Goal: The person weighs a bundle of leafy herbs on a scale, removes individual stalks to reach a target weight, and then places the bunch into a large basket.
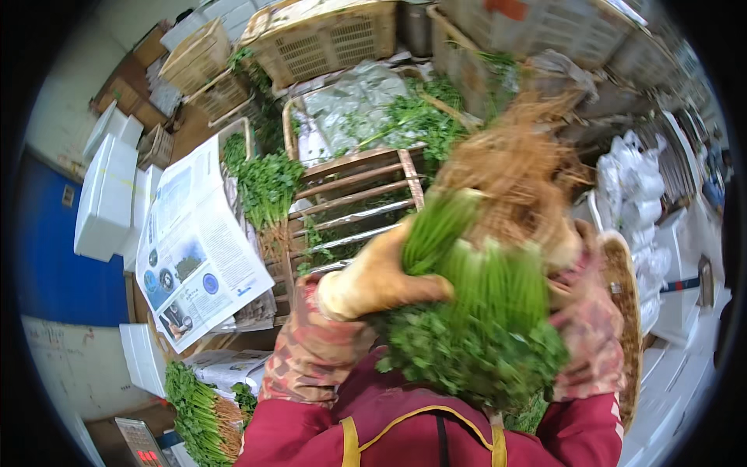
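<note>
In front of my chest I hold a large bunch of coriander [502,288], green leaves toward me and tangled brown roots pointing away. My left hand [377,276], in a yellowish glove, grips its left side with the thumb across the stems; its other fingers are hidden behind. On the right side, my right hand [572,253] is pressed round the stems near the roots, blurred and mostly covered by the bunch. Beneath lies a brown slatted rack [358,177] with loose green sprigs. Another rooted bunch [268,187] rests at the rack's left edge.
Printed newspaper sheets [198,241] lie left of the rack. A crate lined with clear plastic [354,101] stands beyond it. More rooted greens [198,412] and a scale with a red display [142,445] are at lower left. White plastic bags [632,194] hang at right.
</note>
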### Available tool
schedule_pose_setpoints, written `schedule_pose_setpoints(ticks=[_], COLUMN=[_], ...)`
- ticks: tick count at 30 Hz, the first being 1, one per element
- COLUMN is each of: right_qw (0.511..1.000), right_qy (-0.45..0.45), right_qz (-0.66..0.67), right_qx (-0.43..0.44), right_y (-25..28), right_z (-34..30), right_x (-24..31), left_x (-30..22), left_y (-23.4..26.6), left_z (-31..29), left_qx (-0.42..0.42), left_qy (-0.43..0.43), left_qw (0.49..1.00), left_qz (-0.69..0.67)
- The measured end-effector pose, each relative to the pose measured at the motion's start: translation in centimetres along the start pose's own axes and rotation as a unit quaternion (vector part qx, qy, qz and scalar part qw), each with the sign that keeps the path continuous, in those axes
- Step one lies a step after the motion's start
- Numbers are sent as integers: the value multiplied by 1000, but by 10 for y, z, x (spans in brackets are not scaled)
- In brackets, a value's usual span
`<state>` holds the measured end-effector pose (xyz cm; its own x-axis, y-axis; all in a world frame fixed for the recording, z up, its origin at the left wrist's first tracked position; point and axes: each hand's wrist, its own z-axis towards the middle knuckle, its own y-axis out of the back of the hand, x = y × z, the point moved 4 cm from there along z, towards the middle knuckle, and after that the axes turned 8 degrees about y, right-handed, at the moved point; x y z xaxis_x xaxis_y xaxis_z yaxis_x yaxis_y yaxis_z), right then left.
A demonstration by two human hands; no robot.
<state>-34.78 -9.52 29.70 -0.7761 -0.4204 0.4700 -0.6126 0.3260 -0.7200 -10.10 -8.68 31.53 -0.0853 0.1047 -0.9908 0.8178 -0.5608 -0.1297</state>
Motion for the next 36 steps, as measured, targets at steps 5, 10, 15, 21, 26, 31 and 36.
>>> schedule_pose_setpoints(ticks=[5,10,15,21,26,31,36], right_qw=[946,850,794,550,484,674,569], right_qy=[-96,-93,4,-59,-37,-22,-31], right_qz=[-298,-518,-581,-824,-870,-729,-816], right_qx=[81,-27,178,121,87,119,91], right_y=[16,83,127,-27,-43,55,4], right_z=[245,273,306,261,271,314,300], right_x=[-137,-221,-211,-258,-281,-235,-251], left_x=[127,336,316,265,350,334,313], left_y=[131,198,195,213,226,224,216], left_z=[-39,-81,-62,-62,-50,-49,-25], left_qx=[-222,-303,-224,-394,-397,-324,-237], left_qy=[178,268,331,361,328,307,359], left_qw=[959,912,910,824,844,888,897], left_qz=[-1,70,115,187,147,113,103])
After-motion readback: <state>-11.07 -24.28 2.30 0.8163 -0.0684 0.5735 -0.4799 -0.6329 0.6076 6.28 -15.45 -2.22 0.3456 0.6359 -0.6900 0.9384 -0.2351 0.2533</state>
